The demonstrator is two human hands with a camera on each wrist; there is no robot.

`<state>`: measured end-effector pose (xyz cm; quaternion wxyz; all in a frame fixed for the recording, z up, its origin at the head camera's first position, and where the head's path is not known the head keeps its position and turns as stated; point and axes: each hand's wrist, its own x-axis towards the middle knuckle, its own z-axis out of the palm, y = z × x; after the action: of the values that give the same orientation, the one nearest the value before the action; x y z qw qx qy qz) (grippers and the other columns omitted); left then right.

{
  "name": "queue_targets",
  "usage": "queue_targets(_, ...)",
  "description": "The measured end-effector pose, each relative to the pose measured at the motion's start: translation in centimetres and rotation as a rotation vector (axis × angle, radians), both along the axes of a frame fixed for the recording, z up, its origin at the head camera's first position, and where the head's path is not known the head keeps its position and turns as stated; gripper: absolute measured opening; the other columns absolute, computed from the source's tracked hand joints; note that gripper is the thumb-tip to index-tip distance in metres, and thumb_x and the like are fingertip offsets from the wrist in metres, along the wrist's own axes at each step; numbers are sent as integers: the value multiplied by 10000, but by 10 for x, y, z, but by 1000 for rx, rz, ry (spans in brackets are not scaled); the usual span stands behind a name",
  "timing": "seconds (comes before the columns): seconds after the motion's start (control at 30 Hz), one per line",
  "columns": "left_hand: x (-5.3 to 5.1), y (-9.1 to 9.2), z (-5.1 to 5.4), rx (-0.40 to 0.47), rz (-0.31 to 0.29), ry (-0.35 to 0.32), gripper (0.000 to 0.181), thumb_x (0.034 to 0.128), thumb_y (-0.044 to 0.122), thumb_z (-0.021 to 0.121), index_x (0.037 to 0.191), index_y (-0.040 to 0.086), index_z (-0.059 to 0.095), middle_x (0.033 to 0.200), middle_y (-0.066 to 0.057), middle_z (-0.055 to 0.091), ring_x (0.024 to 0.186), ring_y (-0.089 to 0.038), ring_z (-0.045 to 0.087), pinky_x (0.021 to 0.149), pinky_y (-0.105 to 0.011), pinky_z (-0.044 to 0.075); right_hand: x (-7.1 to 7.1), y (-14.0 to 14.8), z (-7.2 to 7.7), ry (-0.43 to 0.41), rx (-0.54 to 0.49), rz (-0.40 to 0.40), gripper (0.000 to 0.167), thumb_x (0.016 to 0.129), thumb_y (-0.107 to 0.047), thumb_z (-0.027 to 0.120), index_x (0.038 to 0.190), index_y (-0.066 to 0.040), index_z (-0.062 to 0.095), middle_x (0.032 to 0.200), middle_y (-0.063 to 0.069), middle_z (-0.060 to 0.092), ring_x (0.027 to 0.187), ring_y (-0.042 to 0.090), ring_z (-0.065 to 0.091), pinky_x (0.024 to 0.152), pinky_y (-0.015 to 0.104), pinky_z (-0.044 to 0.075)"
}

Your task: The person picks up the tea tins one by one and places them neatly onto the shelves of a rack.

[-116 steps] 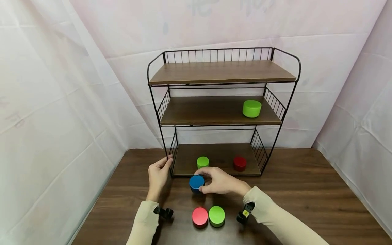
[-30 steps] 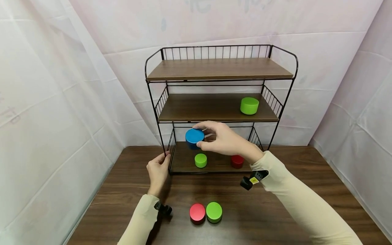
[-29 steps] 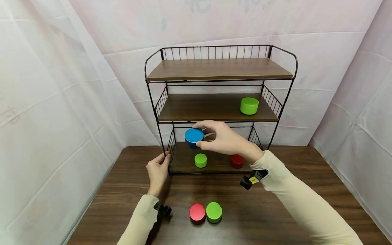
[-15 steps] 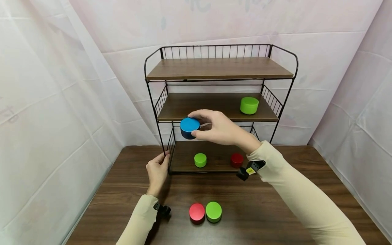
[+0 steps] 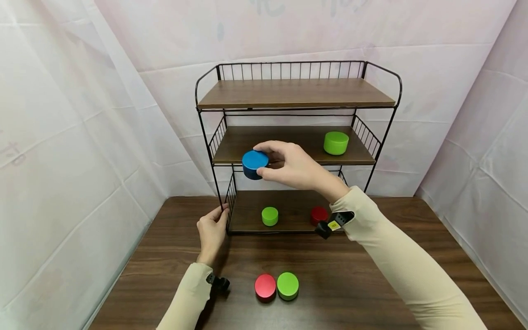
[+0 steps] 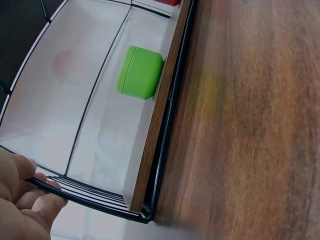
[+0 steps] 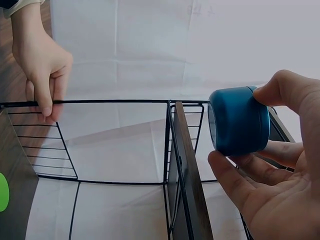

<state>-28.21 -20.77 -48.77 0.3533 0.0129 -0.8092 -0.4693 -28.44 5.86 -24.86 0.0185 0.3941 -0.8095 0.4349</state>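
Note:
A blue round container [image 5: 255, 164] is pinched between the thumb and fingers of my right hand [image 5: 293, 166], in the air before the front edge of the rack's middle shelf [image 5: 280, 145]. The right wrist view shows the blue container [image 7: 239, 121] with my right hand [image 7: 280, 165] gripping its sides. Low on the rack's left front post, my left hand [image 5: 212, 231] pinches the black wire frame. In the left wrist view my left hand [image 6: 25, 200] has its fingers round the wire, and a green container [image 6: 141, 72] stands on the bottom shelf.
On the middle shelf a green container [image 5: 336, 143] stands at the right. The bottom shelf bears a small green container [image 5: 270, 216] and a dark red one [image 5: 319, 215]. A red container [image 5: 265, 288] and a green one [image 5: 288, 286] stand side by side on the table.
My right hand has lifted the blue container from near the table in front of the rack up to the middle shelf's height, drifting slightly left. My left hand has kept its hold on the frame.

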Motion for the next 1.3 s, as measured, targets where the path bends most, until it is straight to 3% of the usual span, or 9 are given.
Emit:
queue_targets(0.37,-3,-2,-1,21,-12,8,145,905,41,779,1044,28,819,955,-138,795,876,-274,759,661,-15,420,-7,-8,5,14,-19,-50,494,950,-238,727,1403,-93,594,1316,72,672,1107,180,685,958,345,571)
queue_targets(0.7,-3,-3,-2,23,-20,15,148,901,43,784,1044,43,823,966,-127,795,917,-266,758,688,-4,426,-17,-6,6,3,-26,-148,524,951,-311,728,1421,-115,601,1218,65,717,1020,165,699,812,352,579)
queue_targets(1.3,-3,-4,-4,36,-8,1,142,906,71,788,1041,54,827,978,-110,795,957,-248,751,717,-16,442,-26,-5,5,-53,-40,-264,550,952,-327,716,1436,-106,578,1368,95,643,1145,210,676,865,378,590)
